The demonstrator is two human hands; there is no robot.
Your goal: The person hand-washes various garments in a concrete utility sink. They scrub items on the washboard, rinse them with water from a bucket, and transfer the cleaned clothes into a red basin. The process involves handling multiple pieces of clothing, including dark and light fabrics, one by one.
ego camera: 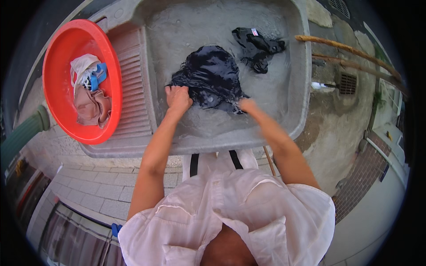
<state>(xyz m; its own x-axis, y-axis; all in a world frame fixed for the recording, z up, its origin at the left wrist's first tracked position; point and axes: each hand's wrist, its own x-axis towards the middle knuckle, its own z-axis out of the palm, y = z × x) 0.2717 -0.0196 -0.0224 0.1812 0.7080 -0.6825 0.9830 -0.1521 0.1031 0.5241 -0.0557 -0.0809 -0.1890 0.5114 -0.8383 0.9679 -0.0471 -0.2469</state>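
Note:
A dark wet garment lies spread in the water of a grey laundry sink. My left hand grips its near left edge, fingers curled over the cloth. At its near right corner, my right hand is closed on the fabric, slightly blurred, with water splashing around it. The garment bulges above the surface between both hands. Farther back on the right floats a second, smaller black garment with a small white and red label, apart from the first and from my hands.
A ribbed washboard forms the sink's left side. On it rests a red plastic basin holding white, blue and brownish-pink cloths. Wooden poles extend from the sink's right rim, above a floor drain grate. A green column stands at left.

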